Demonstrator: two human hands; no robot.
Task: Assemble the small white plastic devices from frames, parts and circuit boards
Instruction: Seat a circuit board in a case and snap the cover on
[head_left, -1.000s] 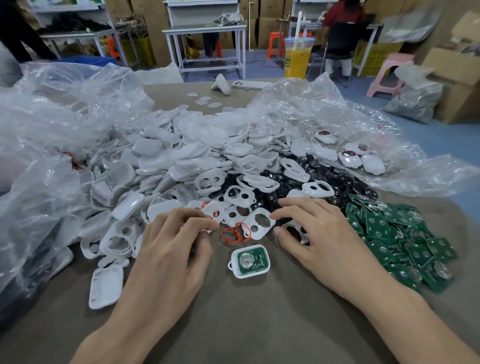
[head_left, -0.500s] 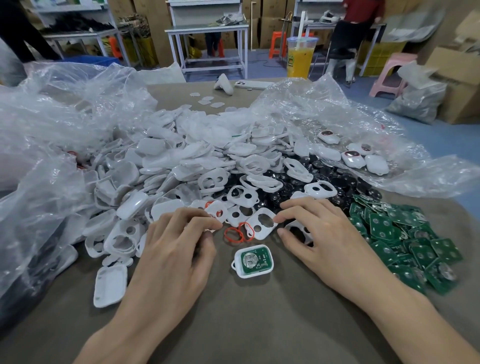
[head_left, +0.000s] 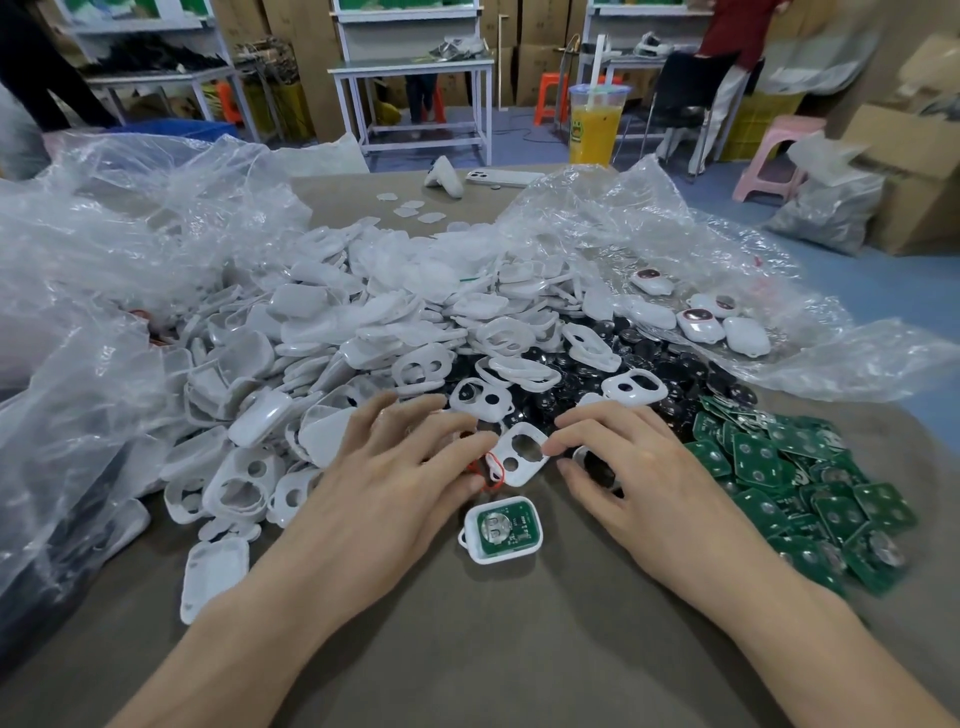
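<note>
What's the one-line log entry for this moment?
left hand: fingertips at red rings | right hand: index at white frame | half-built device: on table between hands

Table (head_left: 519, 649), grey-brown cover: a heap of white shells and frames (head_left: 363, 322) across the middle, black round parts (head_left: 649, 364) and green circuit boards (head_left: 779, 483) to the right, and clear plastic sheeting (head_left: 104, 260) along both sides. Near edge: one white shell fitted with a board (head_left: 500, 529), with red rings (head_left: 491, 470) just behind it. Far edge: a phone (head_left: 501, 178).

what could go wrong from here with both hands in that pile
1. The left hand could flick the loose red rings into the white frame pile, where they would be hard to find.
2. Either wrist might knock the half-built device lying between them, unseating its green board.
</note>
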